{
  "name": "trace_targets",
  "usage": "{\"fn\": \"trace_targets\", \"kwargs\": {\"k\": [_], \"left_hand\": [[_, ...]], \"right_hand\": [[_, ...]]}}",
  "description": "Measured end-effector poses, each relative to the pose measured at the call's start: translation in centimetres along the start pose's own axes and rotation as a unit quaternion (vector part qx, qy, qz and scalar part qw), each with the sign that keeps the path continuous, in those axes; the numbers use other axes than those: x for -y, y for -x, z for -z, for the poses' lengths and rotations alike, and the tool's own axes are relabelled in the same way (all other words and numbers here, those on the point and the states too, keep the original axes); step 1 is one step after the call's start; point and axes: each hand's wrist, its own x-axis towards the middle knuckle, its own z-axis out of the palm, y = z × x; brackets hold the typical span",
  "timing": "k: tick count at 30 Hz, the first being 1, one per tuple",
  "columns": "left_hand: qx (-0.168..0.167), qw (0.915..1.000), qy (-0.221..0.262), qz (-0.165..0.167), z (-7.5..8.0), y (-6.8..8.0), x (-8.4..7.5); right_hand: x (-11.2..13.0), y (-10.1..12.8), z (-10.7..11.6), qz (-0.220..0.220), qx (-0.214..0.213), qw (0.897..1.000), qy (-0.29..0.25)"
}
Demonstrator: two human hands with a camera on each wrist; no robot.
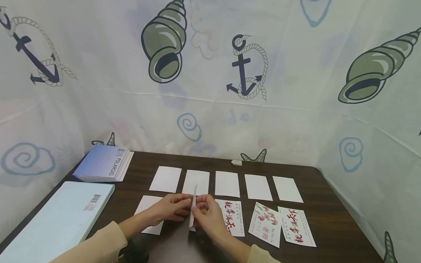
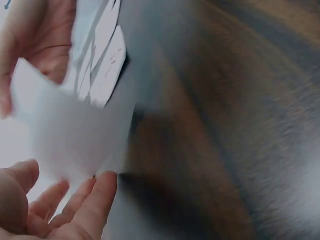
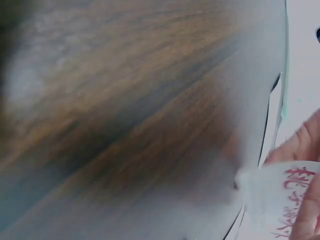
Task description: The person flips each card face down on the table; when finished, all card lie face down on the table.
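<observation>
I see my left hand (image 1: 171, 210) and right hand (image 1: 207, 215) pinching an upright white paper card (image 1: 193, 212), edge-on, its faces hidden; both wrist views blur.

I see two bare hands, left hand (image 1: 171, 210) and right hand (image 1: 207, 217), with tan long sleeves (image 1: 98, 243) entering from six o'clock, cuffs plain, no rings visible.

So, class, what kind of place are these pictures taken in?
Probably a makeshift tabletop workspace: a dark wooden table laid with rows of cards, screened by nautical-print curtains.
</observation>
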Motion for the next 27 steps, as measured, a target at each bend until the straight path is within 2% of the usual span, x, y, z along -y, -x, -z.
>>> {"fn": "trace_targets", "kwargs": {"k": [2,4,7,10,14,17,21,27], "left_hand": [[-0.032,0.9993,-0.019,-0.001,-0.3,0.1,0.4],[-0.093,0.9944,-0.049,0.002,-0.5,0.2,0.7],[-0.185,0.9773,-0.103,0.006,-0.7,0.2,0.8],[-0.232,0.9617,-0.146,0.007,-0.7,0.2,0.8],[-0.239,0.9476,-0.212,-0.002,-0.6,0.2,1.1],[-0.237,0.9307,-0.279,-0.012,-0.6,0.3,1.3],[-0.231,0.9121,-0.338,-0.026,-0.7,0.5,1.3],[-0.219,0.8983,-0.38,-0.031,-0.9,0.6,1.3]], "right_hand": [[0.0,0.1,0.4,0.007,-0.011,1.0,-0.008],[-0.1,0.1,0.7,0.008,-0.024,1.0,-0.012],[-0.6,0.2,1.1,-0.005,-0.042,0.999,-0.005],[-1.3,0.1,1.5,-0.029,-0.054,0.998,0.016],[-2.2,0.1,2.0,-0.057,-0.047,0.996,0.042],[-2.5,0.1,2.0,-0.07,-0.038,0.995,0.055],[-2.8,0.1,1.9,-0.083,-0.023,0.994,0.063],[-3.0,-0.3,1.9,-0.098,0.002,0.992,0.077]]}}
